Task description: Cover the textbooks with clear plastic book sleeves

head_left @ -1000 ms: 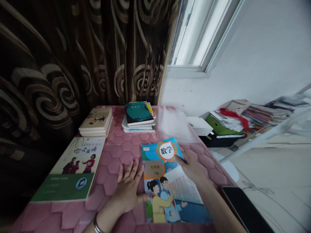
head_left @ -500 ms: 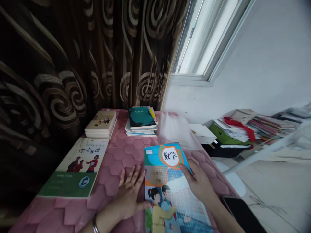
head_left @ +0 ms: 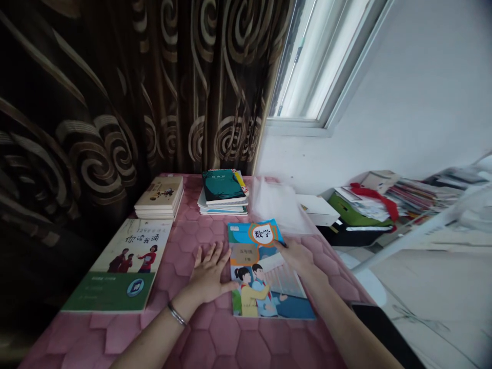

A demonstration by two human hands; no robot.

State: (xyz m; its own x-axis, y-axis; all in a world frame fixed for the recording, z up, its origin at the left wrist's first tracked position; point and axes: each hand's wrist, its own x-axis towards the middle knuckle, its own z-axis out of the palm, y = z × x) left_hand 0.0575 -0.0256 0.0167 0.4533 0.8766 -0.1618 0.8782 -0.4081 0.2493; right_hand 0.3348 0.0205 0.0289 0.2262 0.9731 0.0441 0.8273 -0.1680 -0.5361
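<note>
Flat between both hands: maths textbook (head_left: 265, 271), long axis running away from the body.
Left hand (head_left: 209, 277) spread open along its left edge; right hand (head_left: 298, 256) pressing its right edge, fingers loosely open, equally near.

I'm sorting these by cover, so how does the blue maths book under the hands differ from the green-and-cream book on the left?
The maths book has a blue and orange cover; the green-and-cream book is pale above and green below. The left hand and right hand rest on the edges of the maths book; the green-and-cream book lies untouched. Both lie flat, closed and face up on the pink quilted table cover, with children pictured.
</note>
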